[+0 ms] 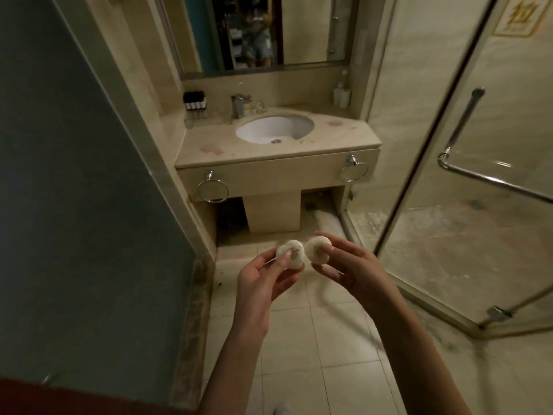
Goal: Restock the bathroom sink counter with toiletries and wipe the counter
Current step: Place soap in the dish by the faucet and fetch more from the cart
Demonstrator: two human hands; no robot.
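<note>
Hands meet low in the view, raised over the tiled floor (299,339) and well short of the sink counter (269,154). The left hand (263,277) pinches a small round white soap (296,250) between thumb and curled fingers, the thumb lying across its printed face. The right hand (350,271) holds a second soap (318,248) of the same kind, with fingertips curved over its upper edge and the thumb beneath. The two pieces sit side by side, touching or very nearly so; which cannot be told. Both are in the air, apart from the counter. A white oval basin (275,127) is set in the middle of the counter, with a chrome faucet (239,104) at its back left edge. A holder of small black-capped bottles (195,100) stands in the back left corner, and a white container (342,95) stands in the back right corner against the wall. One pinkish stain (211,149) marks the front left part of the counter, and another smudge (334,123) lies near the right edge. Two metal towel rings hang from the counter's front panel, a left ring (212,190) and a right ring (353,170), one near each end. A mirror (254,31) hangs above the back edge, and a glass shower door (449,175) stands to the right.
</note>
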